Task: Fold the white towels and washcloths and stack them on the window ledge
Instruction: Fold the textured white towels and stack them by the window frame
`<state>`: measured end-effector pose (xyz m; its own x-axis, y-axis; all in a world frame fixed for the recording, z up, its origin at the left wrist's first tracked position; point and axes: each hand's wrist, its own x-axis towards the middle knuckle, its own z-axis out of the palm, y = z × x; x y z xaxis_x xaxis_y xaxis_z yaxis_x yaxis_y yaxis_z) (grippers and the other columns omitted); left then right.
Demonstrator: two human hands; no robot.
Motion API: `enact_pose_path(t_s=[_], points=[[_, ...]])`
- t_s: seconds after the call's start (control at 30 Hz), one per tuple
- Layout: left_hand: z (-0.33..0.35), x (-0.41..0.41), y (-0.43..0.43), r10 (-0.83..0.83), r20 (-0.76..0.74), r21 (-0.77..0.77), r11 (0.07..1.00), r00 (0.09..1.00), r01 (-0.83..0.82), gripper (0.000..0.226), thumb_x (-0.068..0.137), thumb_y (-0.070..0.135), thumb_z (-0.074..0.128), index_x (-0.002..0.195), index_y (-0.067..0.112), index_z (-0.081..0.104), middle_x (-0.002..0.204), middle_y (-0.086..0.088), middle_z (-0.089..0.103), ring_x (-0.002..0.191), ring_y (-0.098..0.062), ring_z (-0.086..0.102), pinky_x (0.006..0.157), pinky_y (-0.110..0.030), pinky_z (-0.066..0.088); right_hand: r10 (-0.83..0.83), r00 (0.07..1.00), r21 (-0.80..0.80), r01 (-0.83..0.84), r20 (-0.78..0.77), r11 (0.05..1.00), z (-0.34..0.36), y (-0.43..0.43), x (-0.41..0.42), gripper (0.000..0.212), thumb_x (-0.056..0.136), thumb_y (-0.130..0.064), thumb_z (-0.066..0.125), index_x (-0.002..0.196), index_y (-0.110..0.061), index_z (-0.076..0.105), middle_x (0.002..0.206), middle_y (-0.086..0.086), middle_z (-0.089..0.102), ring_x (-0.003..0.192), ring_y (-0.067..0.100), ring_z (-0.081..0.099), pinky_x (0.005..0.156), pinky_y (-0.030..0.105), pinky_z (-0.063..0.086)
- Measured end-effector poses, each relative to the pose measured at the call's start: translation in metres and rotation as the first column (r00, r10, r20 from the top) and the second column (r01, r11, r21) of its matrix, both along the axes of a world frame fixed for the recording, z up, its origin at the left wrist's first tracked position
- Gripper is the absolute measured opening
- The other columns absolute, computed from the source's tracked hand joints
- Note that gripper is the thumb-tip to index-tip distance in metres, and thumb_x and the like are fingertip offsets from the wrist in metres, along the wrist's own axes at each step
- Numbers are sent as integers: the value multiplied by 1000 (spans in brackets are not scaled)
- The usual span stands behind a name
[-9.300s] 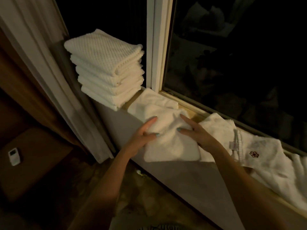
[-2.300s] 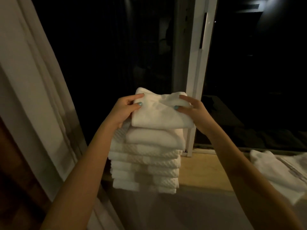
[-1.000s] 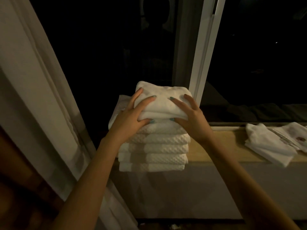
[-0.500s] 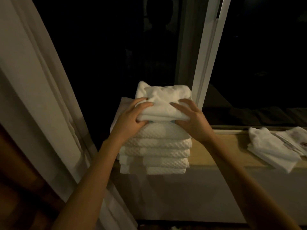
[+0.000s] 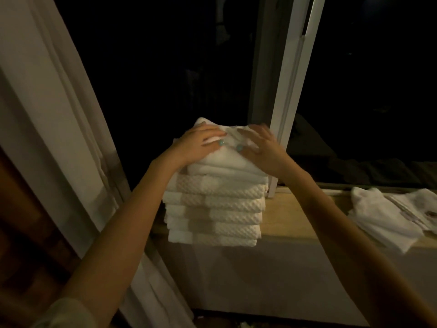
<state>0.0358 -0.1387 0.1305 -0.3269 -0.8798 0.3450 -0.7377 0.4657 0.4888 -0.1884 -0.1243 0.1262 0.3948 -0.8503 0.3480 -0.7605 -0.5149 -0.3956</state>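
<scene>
Left hand (image 5: 198,145) and right hand (image 5: 262,150): grip slack, fingers pressed flat on top towel (image 5: 222,165). It sits atop stack (image 5: 214,210) at ledge (image 5: 295,218) left end. Loose cloths (image 5: 387,221) lie well right.

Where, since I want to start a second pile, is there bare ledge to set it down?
The bare stretch of window ledge between the towel stack and the loose cloths, below the window post. The left end is crowded: the stack fills it beside the curtain. The loose cloths cover the right end.
</scene>
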Motion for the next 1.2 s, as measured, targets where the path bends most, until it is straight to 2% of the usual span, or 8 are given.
enact_pose_path(t_s=[0.1, 0.37, 0.57, 0.77, 0.9, 1.0, 1.07, 1.2], points=[[-11, -1, -8, 29, 72, 43, 999, 997, -32, 41, 97, 43, 46, 138, 34, 47, 151, 8, 35, 142, -7, 21, 116, -24, 13, 78, 992, 212, -56, -100, 976, -6, -16, 3, 50, 103, -38, 30, 151, -30, 16, 161, -3, 5, 148, 20, -6, 118, 38, -3], [-31, -8, -3, 265, 77, -33, 964, 961, -263, 44, 98, 47, 39, 141, 35, 42, 153, 12, 29, 143, -11, 20, 117, -31, 18, 61, 998, 351, -52, -14, 935, -14, -46, 9, 44, 104, -39, 24, 148, -37, 24, 160, 0, 13, 148, 23, 0, 118, 40, 0], [-29, -9, -4, 263, 101, -30, 965, 960, -261, 43, 97, 47, 42, 139, 35, 45, 151, 11, 33, 140, -12, 27, 115, -34, 24, 7, 996, 237, -28, 90, 971, -25, -38, 8, 43, 103, -40, 27, 145, -34, 35, 158, 2, 22, 147, 25, 8, 118, 42, 7], [-39, -1, 36, 318, -161, -124, 933, 934, -339, 70, 87, 62, 40, 141, 16, 42, 144, -7, 43, 131, -24, 42, 106, -39, 39, -71, 913, 82, 42, 402, 996, -38, 14, 2, 47, 98, -47, 41, 142, -29, 39, 152, 4, 28, 131, 20, 39, 109, 36, 31], [-74, 22, 72, 430, -364, -69, 872, 826, -484, 69, 90, 53, 48, 145, 13, 35, 147, -13, 38, 135, -28, 36, 110, -42, 34, -211, 657, 204, 89, 723, 975, -77, 55, -7, 45, 94, -50, 49, 133, -27, 45, 128, -3, 52, 111, 12, 56, 96, 43, 51], [-104, 30, 94, 508, -522, 16, 809, 686, -587, 67, 87, 55, 55, 138, 13, 44, 137, -9, 51, 125, -23, 47, 105, -43, 41, -250, 587, 246, 88, 770, 965, -111, 80, -3, 23, 94, -40, 55, 117, -42, 49, 117, -7, 56, 107, 13, 58, 91, 43, 54], [-117, 25, 107, 530, -626, 151, 802, 572, -578, 55, 89, 45, 60, 134, 15, 49, 128, -3, 57, 115, -16, 53, 98, -34, 45, -248, 563, 246, 80, 789, 966, -118, 89, 3, 31, 93, -33, 59, 114, -51, 46, 121, -8, 55, 112, 12, 56, 91, 34, 53], [-138, 24, 115, 497, -765, 299, 838, 410, -457, 37, 92, 28, 62, 127, 18, 57, 116, 3, 61, 111, -20, 59, 97, -36, 48, -334, 461, 310, 128, 822, 942, -122, 90, 11, 47, 93, -24, 61, 134, -19, 39, 118, -7, 54, 102, 1, 56, 76, 11, 50]])
